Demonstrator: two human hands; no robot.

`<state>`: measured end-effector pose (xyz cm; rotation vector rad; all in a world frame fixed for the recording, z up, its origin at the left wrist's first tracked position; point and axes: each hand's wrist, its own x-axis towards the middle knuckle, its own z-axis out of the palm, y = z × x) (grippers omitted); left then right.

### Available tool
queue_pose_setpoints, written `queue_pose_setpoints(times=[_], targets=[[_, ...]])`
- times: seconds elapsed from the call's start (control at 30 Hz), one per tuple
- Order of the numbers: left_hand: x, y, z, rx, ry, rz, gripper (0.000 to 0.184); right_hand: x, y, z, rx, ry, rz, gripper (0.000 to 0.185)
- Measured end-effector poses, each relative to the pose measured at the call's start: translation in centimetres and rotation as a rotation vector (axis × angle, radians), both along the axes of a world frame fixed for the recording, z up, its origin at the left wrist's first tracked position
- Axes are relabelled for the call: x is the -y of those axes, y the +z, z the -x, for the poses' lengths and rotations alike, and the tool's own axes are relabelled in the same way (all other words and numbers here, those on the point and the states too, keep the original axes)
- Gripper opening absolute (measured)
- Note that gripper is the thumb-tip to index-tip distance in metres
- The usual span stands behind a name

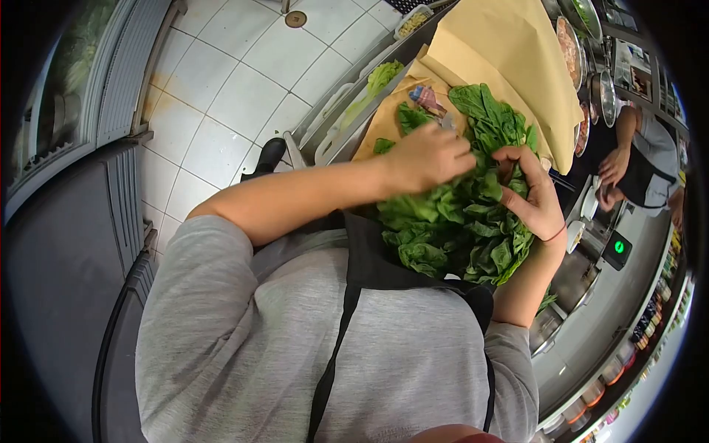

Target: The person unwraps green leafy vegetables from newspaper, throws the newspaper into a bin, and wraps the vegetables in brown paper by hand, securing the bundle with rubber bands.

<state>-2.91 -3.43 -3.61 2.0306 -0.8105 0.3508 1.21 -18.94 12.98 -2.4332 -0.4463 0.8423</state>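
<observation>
A large heap of dark green, spinach-like leafy greens (473, 221) lies in front of my chest, part of it over the black apron. My left hand (432, 161) is above the heap, fingers curled closed and slightly smeared by motion. Blurred leaves hang just under it, seemingly pinched in its fingers. My right hand (533, 198) has its thumb and fingers curled round leaves at the heap's right side. Past the left hand, a small blue-and-pink wrapper or band (427, 100) rests on brown paper (502, 44). My left fingertips are partly hidden.
Beside the paper, a metal edge and containers hold a lettuce (384, 75) and chopped pieces (412, 23). White floor tiles (244, 66) and a grey fridge (66, 244) are left. At right, another person's hands (613, 170) work near pans (605, 96).
</observation>
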Motion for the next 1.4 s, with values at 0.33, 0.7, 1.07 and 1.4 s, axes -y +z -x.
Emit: queue_pose_setpoints(times=[0.33,0.7,1.07,1.4], targets=[[-2.1,1.6,1.2,-0.541,-0.121,0.559,0.008,-0.9,-0.2,0.2,-0.166,0.374,0.128,0.032],[1.4,-0.8,1.4,-0.185,-0.143,-0.208,0.039,0.7,1.1,0.6,-0.130,0.315,0.100,0.027],[1.0,0.0,2.0,-0.625,-0.242,-0.264,0.043,-0.2,1.0,1.0,-0.150,0.332,0.088,0.044],[0.4,1.4,4.9,-0.450,-0.228,-0.128,0.052,0.1,0.1,-1.9,-0.382,0.093,0.116,0.027]])
